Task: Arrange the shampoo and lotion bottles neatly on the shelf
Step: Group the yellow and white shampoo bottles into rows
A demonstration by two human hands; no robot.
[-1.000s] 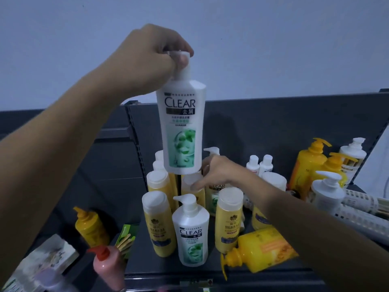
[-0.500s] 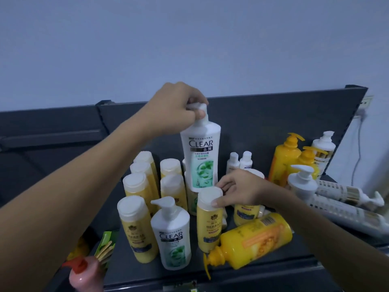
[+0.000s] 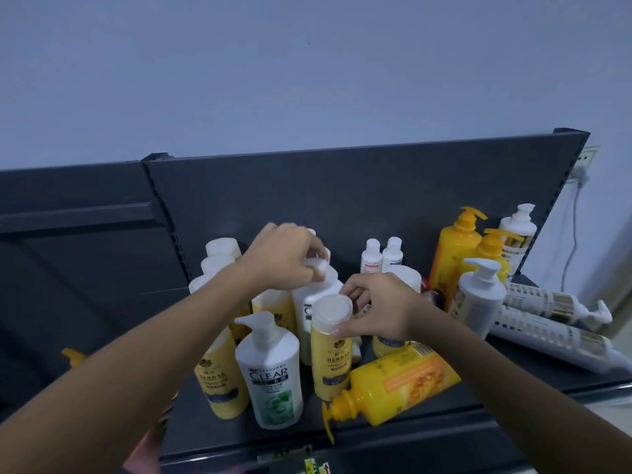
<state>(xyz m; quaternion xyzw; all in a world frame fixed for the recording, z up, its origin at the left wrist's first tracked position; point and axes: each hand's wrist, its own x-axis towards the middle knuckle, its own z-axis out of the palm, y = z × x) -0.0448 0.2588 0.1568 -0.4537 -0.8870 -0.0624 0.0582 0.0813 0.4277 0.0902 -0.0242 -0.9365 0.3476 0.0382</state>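
Left hand pinched the pump top of a white CLEAR bottle, fingers closed from above; the bottle hung straight below the hand, long axis upright, body wedged between yellow bottles at the middle of the shelf. Whether its base had reached the shelf was hidden by the bottles in front. Right hand sat just right of and lower than the left, fingers curled loosely, thumb tip touching the rim of a flat-capped yellow HERBAL bottle standing just in front of the held one; it looked like a steadying touch, not a full grip. Nearer the person than both hands stood a second CLEAR pump bottle. Below the right forearm a big yellow pump bottle lay on its side, pump toward the shelf edge. Further right, two white pump bottles lay flat too. Judgement: the next move depends on a straight-down release, left hand nearest; the toppled bottles remain to stand.
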